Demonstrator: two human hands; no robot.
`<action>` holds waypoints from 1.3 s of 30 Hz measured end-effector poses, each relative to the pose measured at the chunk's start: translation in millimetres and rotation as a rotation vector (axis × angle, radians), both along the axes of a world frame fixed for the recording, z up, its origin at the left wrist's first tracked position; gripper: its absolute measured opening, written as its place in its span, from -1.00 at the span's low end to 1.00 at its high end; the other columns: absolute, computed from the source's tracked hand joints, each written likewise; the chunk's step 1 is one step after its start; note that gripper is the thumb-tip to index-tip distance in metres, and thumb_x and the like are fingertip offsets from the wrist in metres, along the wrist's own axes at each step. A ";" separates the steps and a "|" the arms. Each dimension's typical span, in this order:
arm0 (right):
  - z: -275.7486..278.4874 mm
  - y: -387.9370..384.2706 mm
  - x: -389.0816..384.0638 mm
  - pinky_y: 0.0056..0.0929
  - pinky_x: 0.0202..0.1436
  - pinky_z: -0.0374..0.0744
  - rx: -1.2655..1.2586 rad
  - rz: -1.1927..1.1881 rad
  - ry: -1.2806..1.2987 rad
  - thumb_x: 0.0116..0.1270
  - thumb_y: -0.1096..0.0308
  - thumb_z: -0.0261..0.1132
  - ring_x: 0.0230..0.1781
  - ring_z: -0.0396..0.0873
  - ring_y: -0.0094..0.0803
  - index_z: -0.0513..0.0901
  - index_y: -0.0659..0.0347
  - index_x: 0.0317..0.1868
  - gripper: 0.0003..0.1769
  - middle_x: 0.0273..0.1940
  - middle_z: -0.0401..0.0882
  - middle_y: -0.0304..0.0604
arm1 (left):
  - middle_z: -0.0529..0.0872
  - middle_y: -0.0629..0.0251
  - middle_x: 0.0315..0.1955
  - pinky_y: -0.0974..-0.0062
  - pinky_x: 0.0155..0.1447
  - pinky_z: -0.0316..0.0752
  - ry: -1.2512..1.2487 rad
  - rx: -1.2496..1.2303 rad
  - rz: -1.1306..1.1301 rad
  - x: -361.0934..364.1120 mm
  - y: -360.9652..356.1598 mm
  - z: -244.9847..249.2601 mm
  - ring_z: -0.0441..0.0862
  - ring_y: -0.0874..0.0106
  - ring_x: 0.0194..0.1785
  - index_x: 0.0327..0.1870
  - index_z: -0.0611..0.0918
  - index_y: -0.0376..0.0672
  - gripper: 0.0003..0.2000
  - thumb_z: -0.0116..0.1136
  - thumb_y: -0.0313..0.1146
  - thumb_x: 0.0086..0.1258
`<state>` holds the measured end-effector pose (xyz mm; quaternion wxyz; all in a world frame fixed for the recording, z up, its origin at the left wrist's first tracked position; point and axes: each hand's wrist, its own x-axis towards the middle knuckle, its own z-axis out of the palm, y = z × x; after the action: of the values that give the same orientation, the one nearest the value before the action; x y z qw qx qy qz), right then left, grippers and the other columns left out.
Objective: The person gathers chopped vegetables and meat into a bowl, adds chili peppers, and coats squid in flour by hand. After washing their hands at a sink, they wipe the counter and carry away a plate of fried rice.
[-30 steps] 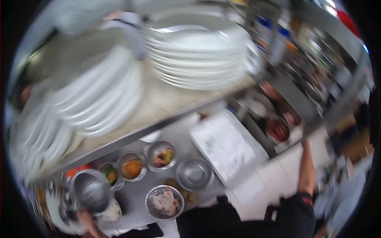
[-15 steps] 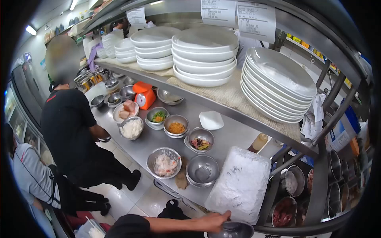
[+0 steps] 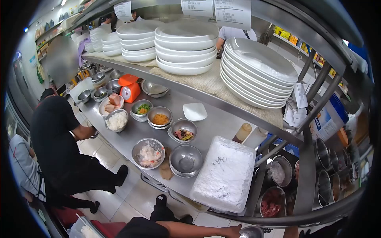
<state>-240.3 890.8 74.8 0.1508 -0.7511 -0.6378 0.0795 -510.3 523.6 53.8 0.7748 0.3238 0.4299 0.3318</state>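
At the bottom edge, my left hand (image 3: pixel 235 231) grips the rim of a metal bowl (image 3: pixel 251 232); most of the bowl is cut off by the frame, so its contents are hidden. My right hand is not in view. Just above, a tray heaped with white powder (image 3: pixel 224 174) lies at the near end of the steel counter. Left of the tray stands a bare metal bowl (image 3: pixel 185 160). Beside that is a bowl of pale, wet-looking food with reddish bits (image 3: pixel 149 154).
Stacked white plates (image 3: pixel 258 75) fill the shelf above the counter. Further along are a bowl of rice (image 3: pixel 117 121), bowls of chopped ingredients (image 3: pixel 160 118) and an orange scale (image 3: pixel 129 89). A co-worker in black (image 3: pixel 59 135) stands left. Bowls of raw meat (image 3: pixel 272 202) sit right.
The view has turned, shifting the counter leftward in frame. My left hand, still on the bowl, now appears further right and lower. The co-worker in black leans further forward.
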 end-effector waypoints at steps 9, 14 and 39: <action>15.1 -46.4 -6.2 -0.33 0.07 0.43 0.108 0.093 0.259 0.20 0.34 0.10 0.04 0.47 -0.21 0.46 0.23 0.08 -0.60 0.01 0.50 0.04 | 0.58 -0.09 -0.13 0.30 -0.22 0.61 0.152 -0.012 -0.027 -4.6 21.5 58.5 0.65 0.09 -0.26 0.19 0.24 -0.35 -0.38 0.03 -0.30 0.07; 31.7 -87.2 -4.5 -0.34 0.07 0.44 0.164 0.126 0.431 0.19 0.35 0.11 0.05 0.47 -0.22 0.46 0.21 0.08 -0.59 0.02 0.49 0.03 | 0.51 -0.04 -0.12 0.33 -0.28 0.61 -0.040 -0.012 -0.004 22.8 41.7 29.0 0.62 0.15 -0.26 0.18 0.26 -0.34 -0.41 0.02 -0.32 0.07; 102.5 -272.1 -23.7 -0.43 0.00 0.49 -0.260 0.584 0.189 0.09 0.49 0.17 -0.05 0.56 -0.27 0.58 0.23 -0.04 -0.64 -0.11 0.60 -0.03 | 0.59 0.01 -0.15 0.40 -0.43 0.63 -0.292 0.136 -0.029 75.4 57.3 -47.4 0.68 0.25 -0.37 -0.12 0.53 -0.44 -0.47 0.34 -0.16 0.00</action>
<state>-264.0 618.7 177.4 0.0829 -0.5387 -0.7939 0.2695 -434.9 581.0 6.4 0.8101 0.3298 0.2846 0.3925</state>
